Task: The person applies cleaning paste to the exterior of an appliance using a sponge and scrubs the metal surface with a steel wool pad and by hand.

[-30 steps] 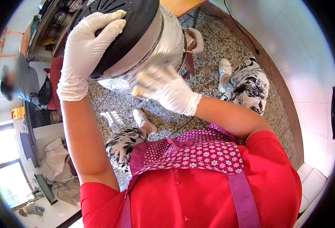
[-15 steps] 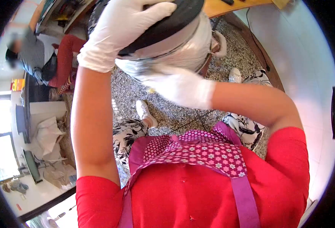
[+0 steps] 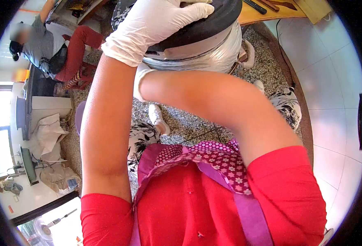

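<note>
My left hand (image 3: 160, 22), in a white glove, rests on a black round top (image 3: 214, 20) at the upper middle. Its thumb stretches across the surface; the other fingers are partly cut off by the top edge. Below the black top is a pale band, then shiny clear plastic film (image 3: 205, 59) wound around the side. My right forearm crosses beneath to the left. Only the glove cuff of my right hand (image 3: 141, 80) shows, close to the film's lower left side. Its fingers are hidden behind my left arm, so what they touch cannot be seen.
A wooden table (image 3: 255, 18) with dark-handled tools stands at the upper right. Another person (image 3: 45, 49) sits at the far left. A cable (image 3: 285, 61) hangs along the right wall (image 3: 333, 74). A fan (image 3: 43, 227) shows at lower left, and speckled floor (image 3: 181, 123) lies below.
My right hand has swept left along the plastic film and passed behind my left forearm. The black top and my left hand now appear further right, as the view has shifted.
</note>
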Available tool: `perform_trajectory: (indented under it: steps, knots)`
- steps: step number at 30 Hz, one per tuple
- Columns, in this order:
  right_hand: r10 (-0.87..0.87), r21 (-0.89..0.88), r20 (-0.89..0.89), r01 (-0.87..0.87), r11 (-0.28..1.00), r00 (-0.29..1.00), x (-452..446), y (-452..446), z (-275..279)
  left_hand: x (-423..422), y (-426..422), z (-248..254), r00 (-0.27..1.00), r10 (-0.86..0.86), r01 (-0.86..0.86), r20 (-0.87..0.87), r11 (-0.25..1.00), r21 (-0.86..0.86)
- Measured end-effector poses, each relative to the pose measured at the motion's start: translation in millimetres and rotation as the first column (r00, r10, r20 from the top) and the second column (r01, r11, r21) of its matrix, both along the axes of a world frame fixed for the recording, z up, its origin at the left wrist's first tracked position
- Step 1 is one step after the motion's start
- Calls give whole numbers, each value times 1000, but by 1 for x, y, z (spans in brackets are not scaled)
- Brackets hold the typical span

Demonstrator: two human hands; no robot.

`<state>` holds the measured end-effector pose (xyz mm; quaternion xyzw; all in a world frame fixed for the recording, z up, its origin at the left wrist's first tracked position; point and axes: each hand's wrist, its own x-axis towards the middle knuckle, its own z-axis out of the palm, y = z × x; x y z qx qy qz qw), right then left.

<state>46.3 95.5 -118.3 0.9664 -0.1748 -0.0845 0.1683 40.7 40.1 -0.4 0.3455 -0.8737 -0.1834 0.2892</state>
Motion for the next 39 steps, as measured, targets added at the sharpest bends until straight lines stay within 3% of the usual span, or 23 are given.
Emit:
perform_trajectory:
  steps: [3,4,5,7,9,14,15,16,17,18,19,21,22,23,25,26,27,28,30,32,33,35,39]
  knots:
    - [63,-68,-175,-76,995,982,-37,12,9,-1,-5,-4,999,-20,25,43,993,-117]
    - [115,-34,-82,-118,992,990,-66,16,3,-2,-3,-1,998,-33,38,48,995,-95]
    - [60,59,204,-73,996,977,-91,16,-14,-3,-2,2,999,-34,37,36,995,-92]
    - [-24,250,730,-235,939,683,-141,18,-49,-4,3,6,996,-34,39,86,998,-58]
    - [40,92,645,-129,987,763,-184,16,-57,1,1,-1,996,-37,46,80,992,-121]
    - [-207,186,761,99,978,615,-247,17,-32,2,4,-3,985,25,8,172,982,-188]
    - [-202,199,881,53,979,429,-252,7,-32,0,3,-4,980,29,19,195,971,-237]
    - [-637,644,764,-65,762,102,-260,7,-31,1,4,-4,981,52,-1,187,965,-263]
    - [-923,861,356,-334,384,-144,-265,7,-33,2,4,-6,980,42,11,193,964,-266]
    - [-900,865,329,-289,409,-287,-267,-5,-33,2,5,-7,988,94,-56,119,957,-286]
    - [-880,891,390,-129,434,-270,-274,-17,-35,3,8,-8,988,144,-124,47,945,-302]
    - [-962,964,122,-203,174,-245,-281,-32,-29,7,10,-8,974,144,-206,-175,882,-424]
    - [-993,965,-11,-261,20,-116,-290,-42,-35,10,15,-9,938,219,-320,-270,847,-424]
    - [-993,961,-6,-274,28,-121,-295,-54,-41,15,24,-11,886,290,-430,-361,805,-409]
    - [-986,990,-142,13,-142,92,-302,-77,-51,30,38,-23,713,473,-668,-518,682,-297]
    - [-970,979,-177,-74,-191,165,-308,-84,-57,34,51,-33,552,528,-703,-645,711,-19]
    - [-971,979,-173,-82,-188,163,-310,-90,-59,39,60,-49,362,599,-656,-714,708,261]
    - [-969,976,-196,-70,-208,152,-311,-94,-60,84,50,-93,458,688,-640,-563,695,329]
    - [-965,981,-175,-48,-188,198,-311,-101,-70,135,42,-174,464,749,-401,-473,654,641]
    - [-980,993,-111,-18,-116,165,-306,-96,-71,114,45,-187,181,858,69,-481,477,876]
    - [-988,997,-80,3,-80,134,-303,-84,-61,102,46,-184,13,929,264,-370,354,897]
    - [-985,995,-77,-57,-86,152,-306,-79,-75,114,39,-203,50,895,543,-444,349,764]
    - [-997,993,-24,-111,-32,76,-300,-55,-79,134,27,-220,91,881,485,-465,368,793]
